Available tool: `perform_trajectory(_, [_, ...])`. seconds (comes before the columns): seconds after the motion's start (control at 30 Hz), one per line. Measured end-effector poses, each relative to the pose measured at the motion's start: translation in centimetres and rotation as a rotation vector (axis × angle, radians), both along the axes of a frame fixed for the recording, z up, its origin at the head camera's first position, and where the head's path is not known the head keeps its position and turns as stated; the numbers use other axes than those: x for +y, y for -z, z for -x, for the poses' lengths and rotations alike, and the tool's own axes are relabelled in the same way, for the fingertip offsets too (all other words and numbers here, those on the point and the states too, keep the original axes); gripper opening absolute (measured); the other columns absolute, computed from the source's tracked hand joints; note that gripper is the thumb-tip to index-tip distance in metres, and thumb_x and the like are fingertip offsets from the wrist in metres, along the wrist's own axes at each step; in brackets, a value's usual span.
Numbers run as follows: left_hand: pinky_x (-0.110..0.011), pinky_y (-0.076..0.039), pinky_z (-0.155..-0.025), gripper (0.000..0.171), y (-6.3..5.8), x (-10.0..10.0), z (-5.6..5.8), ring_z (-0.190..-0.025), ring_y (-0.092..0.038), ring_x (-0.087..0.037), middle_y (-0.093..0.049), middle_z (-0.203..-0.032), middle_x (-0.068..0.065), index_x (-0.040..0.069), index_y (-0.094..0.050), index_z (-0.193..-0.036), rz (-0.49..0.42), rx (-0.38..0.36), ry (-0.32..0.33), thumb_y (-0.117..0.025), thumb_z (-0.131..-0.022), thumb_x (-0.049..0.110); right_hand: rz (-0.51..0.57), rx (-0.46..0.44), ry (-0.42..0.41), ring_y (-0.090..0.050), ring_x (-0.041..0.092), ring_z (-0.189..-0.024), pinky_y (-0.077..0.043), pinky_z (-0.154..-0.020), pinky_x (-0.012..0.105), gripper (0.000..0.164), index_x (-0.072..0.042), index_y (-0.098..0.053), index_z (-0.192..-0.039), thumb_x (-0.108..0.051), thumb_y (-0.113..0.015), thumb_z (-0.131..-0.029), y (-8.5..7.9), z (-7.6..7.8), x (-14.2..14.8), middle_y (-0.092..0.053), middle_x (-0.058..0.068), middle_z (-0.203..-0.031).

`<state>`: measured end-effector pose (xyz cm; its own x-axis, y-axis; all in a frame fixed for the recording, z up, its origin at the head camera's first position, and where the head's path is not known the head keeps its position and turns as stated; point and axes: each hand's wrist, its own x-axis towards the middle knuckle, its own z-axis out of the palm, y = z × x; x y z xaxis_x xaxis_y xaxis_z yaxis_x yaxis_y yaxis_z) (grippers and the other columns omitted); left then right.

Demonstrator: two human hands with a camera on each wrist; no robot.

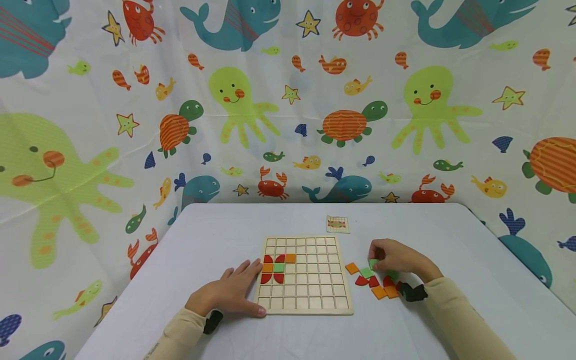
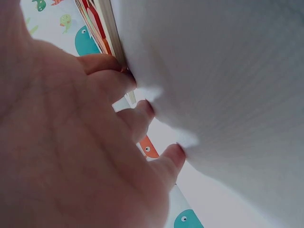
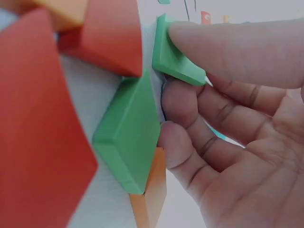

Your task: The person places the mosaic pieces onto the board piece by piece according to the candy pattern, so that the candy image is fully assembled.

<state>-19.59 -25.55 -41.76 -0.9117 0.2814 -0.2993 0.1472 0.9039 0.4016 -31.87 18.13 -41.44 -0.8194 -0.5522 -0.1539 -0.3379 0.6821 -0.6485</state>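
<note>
My right hand [image 1: 398, 257] pinches a green square tile [image 3: 166, 54] between thumb and fingers, over a loose group of tiles right of the board. In the right wrist view another green tile [image 3: 128, 137] lies beside the fingertips, with red pieces [image 3: 111, 38] close by. My left hand [image 1: 229, 292] rests spread along the left edge of the wooden grid board [image 1: 315, 290], its thumb at the near left corner. On the board's left side sit red quarter-round tiles [image 1: 266, 278], a green tile [image 1: 279, 267] and orange tiles [image 1: 290, 258].
Loose orange tiles [image 1: 352, 268] and red tiles [image 1: 361, 281] lie between the board and my right wrist. Behind the board is a small picture card [image 1: 337, 224]. A white cloth covers the table [image 1: 225, 230]; a curtain [image 1: 288, 150] printed with sea animals hangs behind it.
</note>
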Motion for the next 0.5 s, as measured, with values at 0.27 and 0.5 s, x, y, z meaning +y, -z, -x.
perform_trajectory(0.27, [-0.069, -0.013, -0.125, 0.120, -0.21, -0.01, -0.05, -0.161, -0.017, -0.040, -0.028, -0.175, -0.013, 0.007, -0.033, -0.168, -0.011, -0.007, -0.001, -0.091, -0.077, 0.059, 0.066, 0.017, 0.111, -0.059, 0.025, -0.095, -0.055, -0.080, 0.037, 0.022, -0.007, -0.081, -0.116, -0.003, -0.074, -0.095, -0.33, 0.22, 0.21, -0.073, 0.008, -0.112])
perform_trajectory(0.5, [-0.069, -0.013, -0.125, 0.120, -0.07, -0.09, 0.05, -0.161, -0.017, -0.040, -0.028, -0.175, -0.013, 0.007, -0.033, -0.168, -0.007, 0.002, 0.004, -0.091, -0.077, 0.059, 0.133, -0.002, 0.197, -0.065, 0.025, -0.091, -0.057, -0.080, 0.036, 0.021, -0.004, -0.081, -0.118, -0.009, -0.075, -0.098, -0.72, 0.11, -0.54, -0.077, 0.009, -0.111])
